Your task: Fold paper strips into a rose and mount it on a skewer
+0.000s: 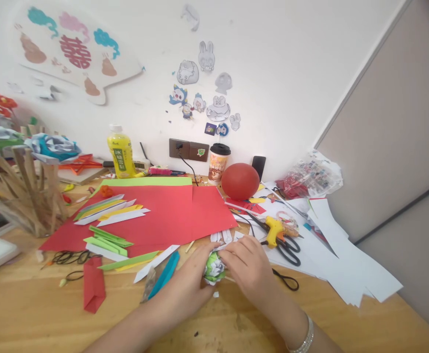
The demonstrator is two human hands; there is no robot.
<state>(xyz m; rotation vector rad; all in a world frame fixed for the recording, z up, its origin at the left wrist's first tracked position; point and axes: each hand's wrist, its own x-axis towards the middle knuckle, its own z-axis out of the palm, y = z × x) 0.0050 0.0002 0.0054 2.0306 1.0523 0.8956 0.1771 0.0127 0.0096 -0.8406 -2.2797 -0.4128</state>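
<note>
Both hands are closed around a green and white paper flower (213, 267) above the table's front half. My left hand (190, 277) wraps its left side, while the fingers of my right hand (244, 264) pinch at its upper right edge. A thin pale stick seems to poke out below my right fingers. Left of my hands lie a blue folded paper strip (166, 273) and a white folded strip (156, 264). Several green, yellow and white folded strips rest on or beside the red paper sheet (170, 211). My fingers hide part of the flower.
Scissors (290, 250) and a yellow glue gun (274, 230) lie right of my hands, near white paper sheets (361, 264). At the back stand a yellow bottle (120, 154), a lidded cup (219, 164) and a red balloon (240, 181). Wooden sticks (28, 191) fill a container at left.
</note>
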